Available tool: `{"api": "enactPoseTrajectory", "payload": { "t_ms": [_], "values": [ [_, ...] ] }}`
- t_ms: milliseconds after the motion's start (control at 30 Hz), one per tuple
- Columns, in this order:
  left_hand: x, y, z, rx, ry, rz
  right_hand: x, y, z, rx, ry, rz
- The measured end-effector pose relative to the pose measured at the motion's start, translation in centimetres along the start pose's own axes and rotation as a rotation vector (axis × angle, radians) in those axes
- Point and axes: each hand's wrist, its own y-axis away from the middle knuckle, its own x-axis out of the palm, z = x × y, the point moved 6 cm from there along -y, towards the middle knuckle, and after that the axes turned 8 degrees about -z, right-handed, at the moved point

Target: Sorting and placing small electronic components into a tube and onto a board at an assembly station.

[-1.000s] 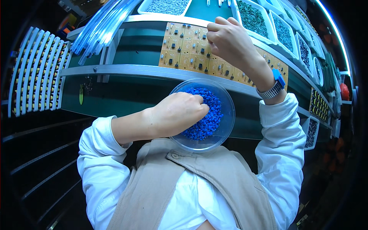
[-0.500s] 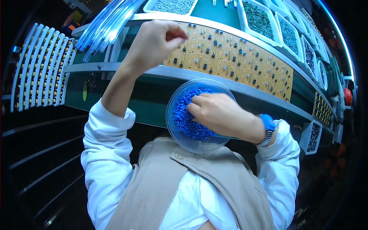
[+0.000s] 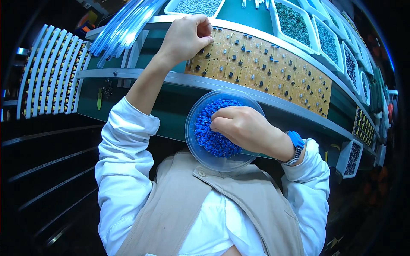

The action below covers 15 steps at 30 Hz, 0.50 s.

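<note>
green workbench (image 3: 252,13) with white parts bins (image 3: 294,23), dark slatted racks (image 3: 47,72) at left.

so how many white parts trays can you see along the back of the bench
5 clearly: one behind the left hand at top centre, then four in a row curving right. More may be hidden past the dark right rim.

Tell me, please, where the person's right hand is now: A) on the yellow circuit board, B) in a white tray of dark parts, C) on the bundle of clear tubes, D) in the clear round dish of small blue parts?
D: the right hand rests with curled fingers on the small blue parts inside the clear round dish, while the left hand is at the circuit board.
</note>
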Motion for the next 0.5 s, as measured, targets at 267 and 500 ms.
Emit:
{"api": "enactPoseTrajectory", "payload": {
  "t_ms": [267, 500],
  "values": [
    [0.0, 0.3, -0.2, 0.060, 0.074, -0.023, -1.7, -0.5, 0.0, 0.052, -0.114, -0.135],
    [-2.8, 6.4, -9.7, 0.369, 0.050, 0.328, -7.6, -3.6, -5.8, 0.203, -0.012, -0.340]
  ]
}}
